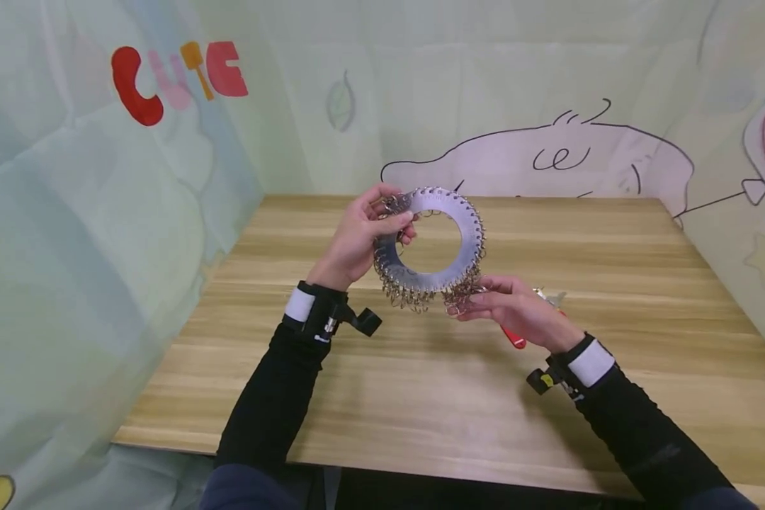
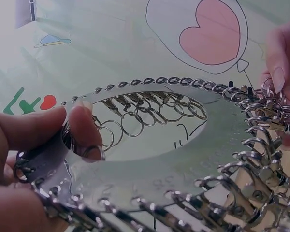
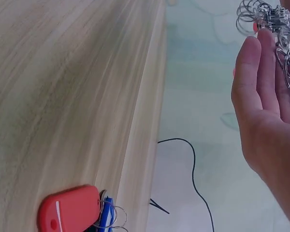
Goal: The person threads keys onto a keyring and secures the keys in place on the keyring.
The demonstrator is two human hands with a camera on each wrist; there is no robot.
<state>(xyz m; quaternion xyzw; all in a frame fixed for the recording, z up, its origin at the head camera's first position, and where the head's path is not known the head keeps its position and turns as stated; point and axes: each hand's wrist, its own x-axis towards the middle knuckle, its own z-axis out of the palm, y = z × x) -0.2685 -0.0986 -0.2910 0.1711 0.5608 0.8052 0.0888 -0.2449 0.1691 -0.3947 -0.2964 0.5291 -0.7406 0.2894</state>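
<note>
Left hand [image 1: 357, 239] gripped left rim of metal ring [image 1: 471, 230], held above table [image 1: 421, 407]; right hand [image 1: 524, 312] pinched clips [image 1: 462, 293] at its near right edge. Firm left hold, light right touch seemed wise, lest clips tangled.

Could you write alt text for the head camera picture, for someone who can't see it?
A person's left hand grips a flat metal ring edged with small metal clasps, while the right hand holds a cluster of them at its lower right, above a wood-grain table. A red item lies partly hidden behind that hand, with a cartoon-printed backdrop beyond.
</note>
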